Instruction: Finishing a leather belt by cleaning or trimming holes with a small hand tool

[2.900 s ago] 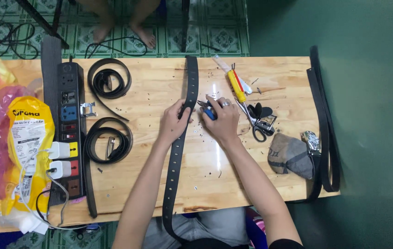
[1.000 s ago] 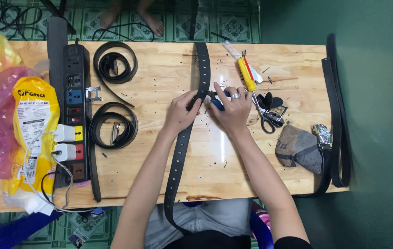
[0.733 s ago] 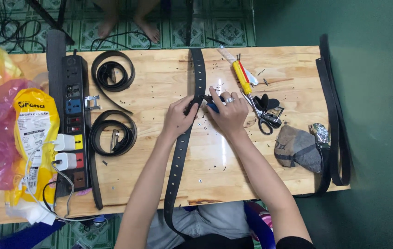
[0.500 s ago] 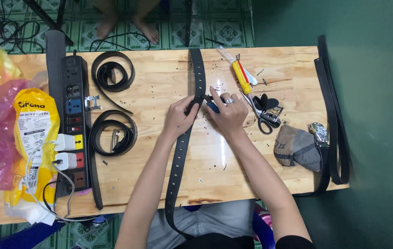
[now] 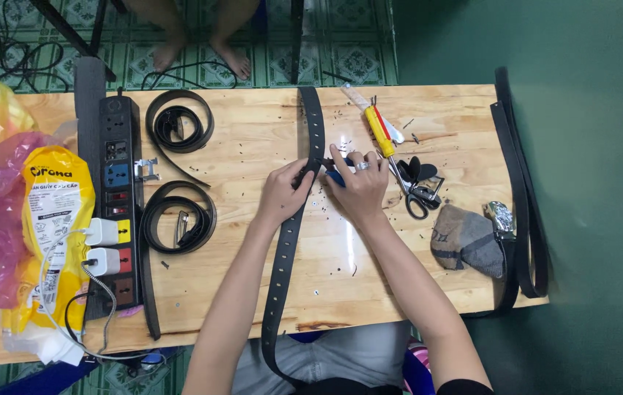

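A long black belt [image 5: 286, 249] with a row of punched holes lies across the wooden table [image 5: 253, 146], from the far edge down over the near edge into my lap. My left hand [image 5: 284, 192] pinches the belt near its middle. Just to its right, my right hand [image 5: 357, 186] grips a small blue-handled tool [image 5: 335, 177] pressed against the belt's edge. A ring shows on that hand. The tool's tip is hidden by my fingers.
Two coiled black belts [image 5: 178, 128] [image 5: 178, 223] lie left of the hands beside a black power strip [image 5: 118, 212] with white chargers. Yellow and pink bags [image 5: 48, 219] sit far left. A yellow-handled tool [image 5: 379, 132], scissors [image 5: 410, 190], a grey cloth [image 5: 469, 240] and more belts [image 5: 520, 190] lie right. Someone's bare feet [image 5: 198, 51] are beyond the table.
Both hands stay on the belt at the same spot. Only the view has shifted slightly; the belt and tool have not visibly moved.
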